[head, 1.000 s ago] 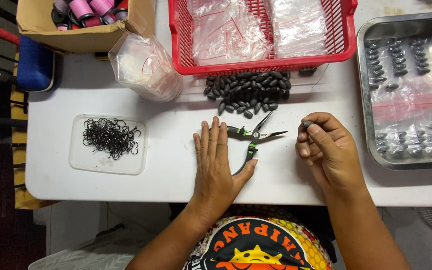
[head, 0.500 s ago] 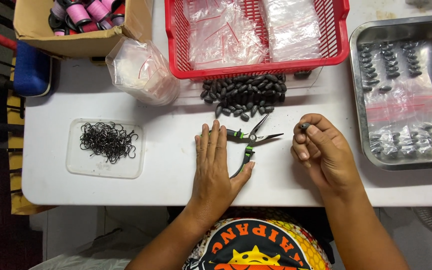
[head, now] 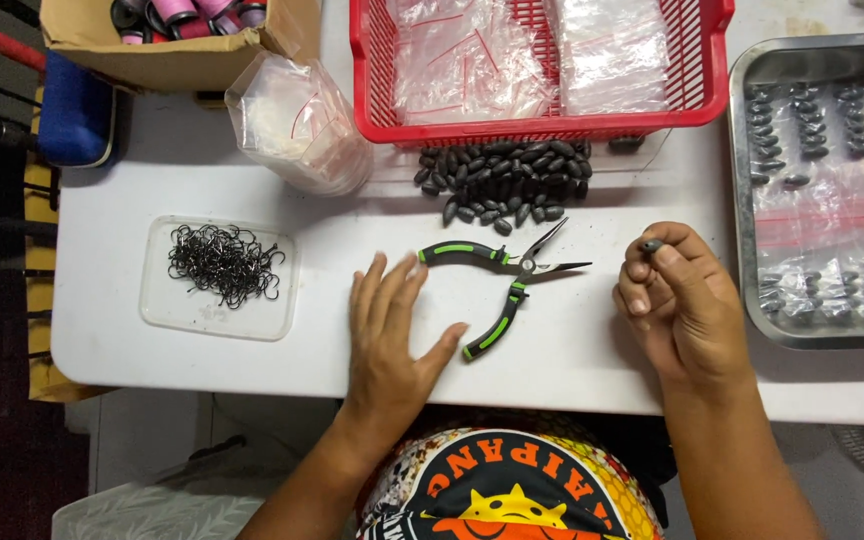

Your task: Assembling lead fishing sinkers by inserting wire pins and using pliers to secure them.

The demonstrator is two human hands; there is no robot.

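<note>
Right hand (head: 687, 305) sits at about three o'clock on the white surface (head: 592, 350), fingers curled closed, pinching a small dark sinker (head: 651, 245) between thumb and forefinger at its top. Left hand (head: 389, 335) lies flat and open, palm down, holding nothing, its thumb just beside the lower handle of the green-and-black long-nose pliers (head: 504, 285), which lie at centre with their handles spread apart. At twelve o'clock is a pile of dark oval sinkers (head: 502, 180), in front of a red basket (head: 372, 90) of clear bags. A clear tray of black hooks (head: 222, 265) sits at nine o'clock. The pinched sinker looks like dense metal: heavy for its size, hard, smooth and rounded, so probably slippery; gripping it across its middle seems surest.
</note>
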